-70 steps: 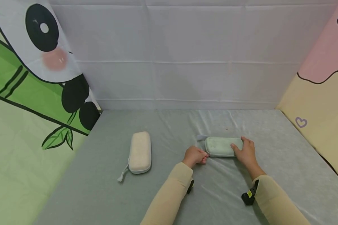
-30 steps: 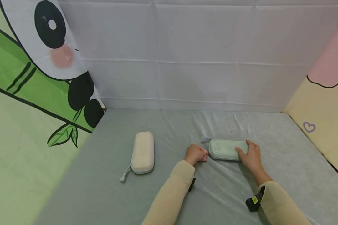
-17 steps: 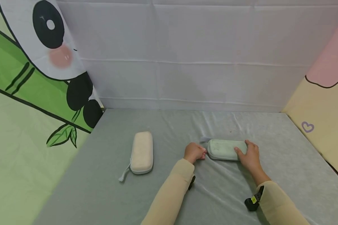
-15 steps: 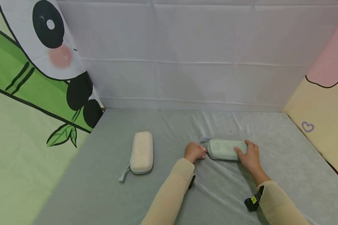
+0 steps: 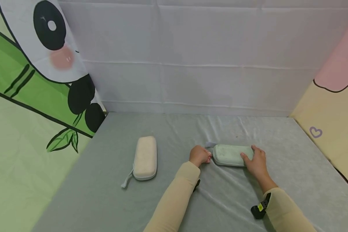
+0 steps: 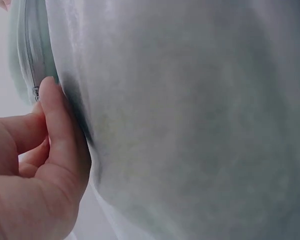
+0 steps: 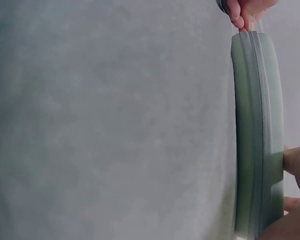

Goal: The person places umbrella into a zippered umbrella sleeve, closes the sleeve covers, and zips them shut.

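A pale green zippered pencil case (image 5: 229,154) lies crosswise on the grey cloth, right of centre in the head view. My right hand (image 5: 256,162) grips its right end, thumb on top and fingers over the far side. At the left end, my left hand (image 5: 200,155) pinches the zipper pull, which its fingers mostly hide. The left wrist view shows the metal zipper slider (image 6: 36,92) right at those fingertips. Along the case's side the zipper (image 7: 262,100) looks closed in the right wrist view. A light fabric tab (image 5: 211,144) sticks out behind the left hand.
A cream pencil case (image 5: 145,158) with a grey strap (image 5: 127,178) lies to the left on the cloth-covered table (image 5: 104,199). A white cloth wall (image 5: 197,58) stands behind, and printed panels rise at both sides.
My left hand has shifted slightly back and left, from the green case's front left corner to its left end. The right hand keeps its grip; the view has shifted a little.
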`<state>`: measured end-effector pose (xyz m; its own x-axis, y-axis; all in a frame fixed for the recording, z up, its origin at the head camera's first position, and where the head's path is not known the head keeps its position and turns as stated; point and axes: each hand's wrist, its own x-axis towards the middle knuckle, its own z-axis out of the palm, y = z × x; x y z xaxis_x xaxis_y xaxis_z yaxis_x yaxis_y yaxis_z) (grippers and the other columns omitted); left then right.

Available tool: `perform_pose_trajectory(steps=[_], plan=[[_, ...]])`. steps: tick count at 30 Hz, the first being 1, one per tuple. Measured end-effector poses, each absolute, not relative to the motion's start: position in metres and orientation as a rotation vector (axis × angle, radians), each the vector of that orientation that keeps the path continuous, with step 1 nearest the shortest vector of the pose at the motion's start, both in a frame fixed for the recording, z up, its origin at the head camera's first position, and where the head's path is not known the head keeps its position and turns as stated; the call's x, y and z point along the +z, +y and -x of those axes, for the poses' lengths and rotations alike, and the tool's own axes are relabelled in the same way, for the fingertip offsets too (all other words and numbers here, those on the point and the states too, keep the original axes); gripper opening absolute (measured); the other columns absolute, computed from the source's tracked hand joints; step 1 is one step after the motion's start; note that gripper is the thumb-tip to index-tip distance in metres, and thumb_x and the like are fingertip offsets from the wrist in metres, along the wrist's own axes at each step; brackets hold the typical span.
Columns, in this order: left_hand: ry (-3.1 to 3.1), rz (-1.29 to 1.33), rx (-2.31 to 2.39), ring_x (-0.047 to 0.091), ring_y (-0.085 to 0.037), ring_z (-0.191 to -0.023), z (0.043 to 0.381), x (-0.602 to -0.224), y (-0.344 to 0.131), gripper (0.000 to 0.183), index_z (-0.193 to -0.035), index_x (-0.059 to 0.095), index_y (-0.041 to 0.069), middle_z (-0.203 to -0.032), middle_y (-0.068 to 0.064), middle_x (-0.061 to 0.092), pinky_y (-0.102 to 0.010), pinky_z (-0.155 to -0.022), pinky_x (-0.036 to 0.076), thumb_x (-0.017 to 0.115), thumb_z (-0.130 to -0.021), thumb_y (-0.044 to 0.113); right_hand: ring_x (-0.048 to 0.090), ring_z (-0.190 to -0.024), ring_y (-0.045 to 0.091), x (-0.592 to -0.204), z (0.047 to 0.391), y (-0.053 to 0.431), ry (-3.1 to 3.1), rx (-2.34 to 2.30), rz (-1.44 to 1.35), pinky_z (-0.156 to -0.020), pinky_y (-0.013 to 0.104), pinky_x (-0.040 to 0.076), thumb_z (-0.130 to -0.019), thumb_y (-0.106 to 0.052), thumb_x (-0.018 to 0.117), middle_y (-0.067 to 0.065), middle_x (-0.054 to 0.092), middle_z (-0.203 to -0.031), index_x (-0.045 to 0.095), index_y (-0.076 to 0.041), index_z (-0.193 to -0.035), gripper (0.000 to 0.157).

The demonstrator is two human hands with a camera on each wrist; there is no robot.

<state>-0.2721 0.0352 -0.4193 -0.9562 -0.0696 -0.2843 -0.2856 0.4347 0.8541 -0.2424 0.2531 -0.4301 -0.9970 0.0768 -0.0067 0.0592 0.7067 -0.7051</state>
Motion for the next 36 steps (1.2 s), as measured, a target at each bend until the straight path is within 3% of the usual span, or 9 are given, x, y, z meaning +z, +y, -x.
perform_pose_trajectory(steps=[36], plan=[[2.707, 0.387, 1.468, 0.061, -0.009, -0.049, 0.299, -0.418, 0.053, 0.012, -0.077, 0.075, 0.005, -0.058, 0.0, 0.064, -0.016, -0.049, 0.046, 0.07, -0.084, 0.013, 0.011, -0.13, 0.051, -0.426, 0.257, 0.26, -2.896, 1.198, 0.067, -0.102, 0.06, 0.017, -0.098, -0.024, 0.049, 0.039, 0.009, -0.141, 0.013, 0.012, -0.143, 0.069]])
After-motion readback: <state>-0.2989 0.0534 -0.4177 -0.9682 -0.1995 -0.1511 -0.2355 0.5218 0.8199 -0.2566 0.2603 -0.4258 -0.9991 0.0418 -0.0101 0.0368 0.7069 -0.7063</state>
